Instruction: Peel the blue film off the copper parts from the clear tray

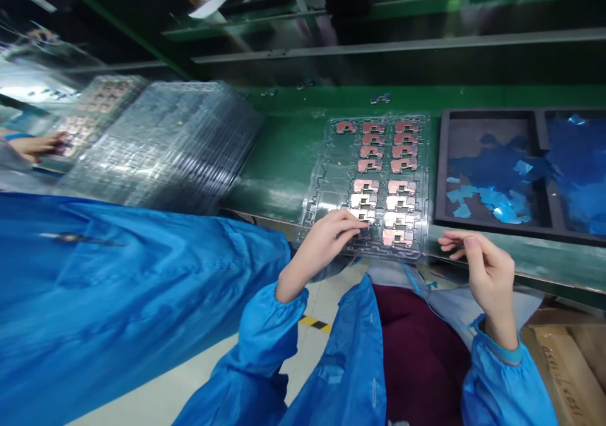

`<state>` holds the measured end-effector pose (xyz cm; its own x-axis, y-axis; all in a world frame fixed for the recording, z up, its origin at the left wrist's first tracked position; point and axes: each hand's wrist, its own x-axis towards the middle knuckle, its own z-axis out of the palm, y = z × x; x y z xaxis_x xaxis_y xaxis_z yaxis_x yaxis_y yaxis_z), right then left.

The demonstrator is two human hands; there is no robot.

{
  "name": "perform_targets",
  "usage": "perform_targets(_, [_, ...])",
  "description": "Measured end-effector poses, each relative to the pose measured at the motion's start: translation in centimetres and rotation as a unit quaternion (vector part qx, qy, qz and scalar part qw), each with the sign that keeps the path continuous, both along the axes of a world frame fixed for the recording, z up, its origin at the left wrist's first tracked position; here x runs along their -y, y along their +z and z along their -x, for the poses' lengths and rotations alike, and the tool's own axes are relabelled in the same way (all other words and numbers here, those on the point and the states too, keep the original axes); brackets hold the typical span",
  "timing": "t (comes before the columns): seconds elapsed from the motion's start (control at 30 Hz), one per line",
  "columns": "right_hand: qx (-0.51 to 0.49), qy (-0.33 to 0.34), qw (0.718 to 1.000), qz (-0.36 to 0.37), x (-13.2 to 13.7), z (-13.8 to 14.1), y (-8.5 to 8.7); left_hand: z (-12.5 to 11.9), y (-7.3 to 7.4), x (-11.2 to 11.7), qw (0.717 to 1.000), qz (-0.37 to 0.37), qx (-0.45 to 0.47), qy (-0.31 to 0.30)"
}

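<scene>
The left hand (338, 231) touches a dark part (364, 231) near the clear tray's (326, 189) close edge; whether it pinches it, I cannot tell. The right hand (485, 265), loosely curled with nothing visible in it, hangs near a black bin (441, 173) of blue film scraps (509, 208). The tray's moulded shape seemingly keeps the coppery parts (392, 236) in spaced columns. Sideways handwriting (556, 369) on a cardboard box (581, 404) is unreadable.

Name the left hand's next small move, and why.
The left hand should probably settle the dark part in the clear tray: the hand is at it, at the near end of a column of coppery parts, and hides whether it is seated.
</scene>
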<state>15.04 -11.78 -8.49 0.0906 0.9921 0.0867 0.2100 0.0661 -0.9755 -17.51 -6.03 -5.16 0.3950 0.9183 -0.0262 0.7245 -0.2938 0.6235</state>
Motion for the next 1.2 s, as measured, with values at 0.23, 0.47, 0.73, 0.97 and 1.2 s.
perform_targets(0.23, [0.0, -0.011, 1.0, 0.009, -0.2, -0.3, -0.2, -0.3, -1.1, 0.9, 0.996, -0.071, -0.044, -0.009])
perform_targets(0.47, [-0.002, -0.022, 1.0, 0.007, 0.0, -0.7, 0.1, -1.6, 1.2, -2.1, 0.986, -0.141, -0.044, 0.073])
perform_targets(0.73, [0.013, -0.016, 0.999, -0.048, 1.1, -0.9, 1.0, -7.3, 1.6, -25.5, 0.979, -0.11, -0.139, 0.096])
perform_targets(0.97, [0.023, -0.05, 0.998, -0.041, 2.1, -1.1, 0.4, -9.7, -0.8, -34.1, 0.985, -0.093, -0.119, 0.087])
perform_targets(1.2, [-0.003, -0.057, 0.997, -0.06, 1.2, -0.7, 1.3, -9.6, 3.5, -28.4, 0.99, -0.078, -0.02, 0.112])
